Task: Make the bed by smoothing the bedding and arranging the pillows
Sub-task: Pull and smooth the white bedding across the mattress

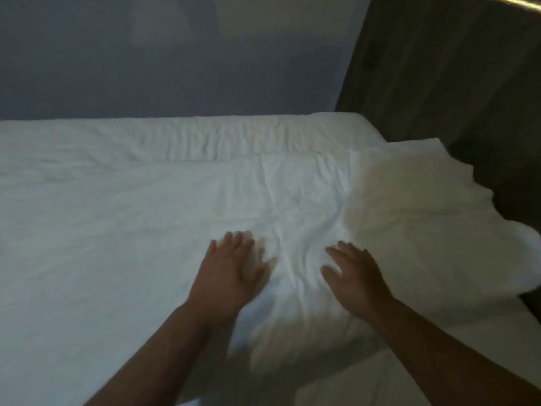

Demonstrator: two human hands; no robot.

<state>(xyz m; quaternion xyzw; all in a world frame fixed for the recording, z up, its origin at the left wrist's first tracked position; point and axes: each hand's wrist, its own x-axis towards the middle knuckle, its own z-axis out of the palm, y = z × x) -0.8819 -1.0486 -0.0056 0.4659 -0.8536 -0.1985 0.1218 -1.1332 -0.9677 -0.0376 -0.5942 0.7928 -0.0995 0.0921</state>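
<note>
The white bedding [102, 215] was spread fairly flat on the left. The left hand [231, 268] was laid open, fingers straight, on the creased pillow [307, 200] near the bed's right end; the right hand [355, 276] likewise, holding nothing. The creases would best be pressed outward from the middle, towards the dark wooden panel [439, 68].

both arms outstretched, left hand [231, 266] and right hand [355, 276] flat.
</note>
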